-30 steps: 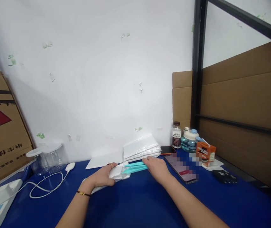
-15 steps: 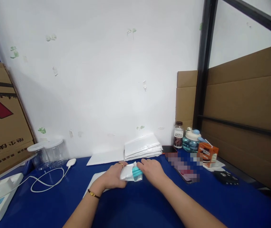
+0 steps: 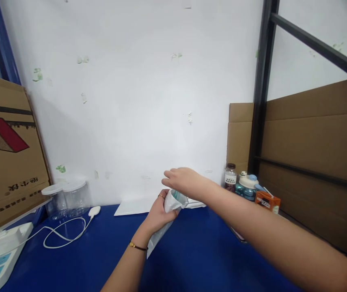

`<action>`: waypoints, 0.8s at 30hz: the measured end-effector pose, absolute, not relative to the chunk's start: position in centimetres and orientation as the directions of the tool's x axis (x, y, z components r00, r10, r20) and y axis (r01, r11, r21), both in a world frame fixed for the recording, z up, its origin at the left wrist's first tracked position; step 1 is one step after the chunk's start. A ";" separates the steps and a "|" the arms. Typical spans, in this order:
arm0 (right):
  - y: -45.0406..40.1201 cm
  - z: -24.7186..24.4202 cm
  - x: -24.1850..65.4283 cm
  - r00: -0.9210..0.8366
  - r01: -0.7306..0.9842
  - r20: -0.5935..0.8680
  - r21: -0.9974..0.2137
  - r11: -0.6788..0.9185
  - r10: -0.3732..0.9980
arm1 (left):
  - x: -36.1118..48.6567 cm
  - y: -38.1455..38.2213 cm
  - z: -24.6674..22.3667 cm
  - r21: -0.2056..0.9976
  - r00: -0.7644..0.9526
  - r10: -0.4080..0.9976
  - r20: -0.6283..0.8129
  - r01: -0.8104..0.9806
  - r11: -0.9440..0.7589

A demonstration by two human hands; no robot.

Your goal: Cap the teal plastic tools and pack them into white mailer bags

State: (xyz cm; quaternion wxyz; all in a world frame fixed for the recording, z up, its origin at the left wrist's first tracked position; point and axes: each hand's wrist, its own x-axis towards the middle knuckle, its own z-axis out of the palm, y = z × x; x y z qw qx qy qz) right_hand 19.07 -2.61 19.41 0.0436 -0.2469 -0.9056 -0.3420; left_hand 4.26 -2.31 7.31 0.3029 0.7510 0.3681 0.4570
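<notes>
My left hand [image 3: 158, 214] is wrapped around a white padded mailer [image 3: 157, 240], which tilts with its mouth up and its lower end above the blue tabletop. Just inside the mouth shows a teal item [image 3: 177, 194]; most of it is hidden, so its kind is unclear. My right hand [image 3: 183, 182] is just above the mailer's mouth, palm down, fingers stretched to the left and nothing visible in them. Behind the hands, a stack of white padded mailers [image 3: 197, 204] is mostly covered by my right hand and forearm.
A flat white sheet or mailer [image 3: 130, 206] lies by the wall. To the left are clear lidded jars [image 3: 76, 198], a white charging cable [image 3: 66, 243] and a power strip [image 3: 11, 255]. A brown-capped bottle [image 3: 230, 178], a blue water bottle [image 3: 246, 187] and an orange carton [image 3: 267, 200] stand right.
My left hand has raised and tilted the mailer, turning its mouth upward. My right hand has left the teal item and moved up over the mouth. The view has shifted slightly.
</notes>
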 end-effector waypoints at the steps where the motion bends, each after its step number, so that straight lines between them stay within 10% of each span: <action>1: -2.9 20.5 18.6 -0.885 0.455 0.231 0.620 0.640 0.405 | 4.3 -2.4 7.6 0.800 0.294 0.824 0.484 0.233 -0.553; 6: -3.8 22.7 17.9 -0.890 0.446 0.183 0.536 0.717 0.417 | 3.2 -2.8 7.4 0.848 0.295 0.818 0.494 0.043 -0.527; 15: -2.6 20.8 21.0 -0.892 0.381 0.202 -0.148 0.913 0.405 | 1.0 -3.7 7.2 0.905 0.517 0.749 0.415 -0.145 -0.401; 24: -4.2 16.4 22.9 -0.629 0.410 0.484 -0.458 0.789 0.608 | 1.7 -7.4 9.6 0.816 0.046 0.822 0.568 0.098 -0.570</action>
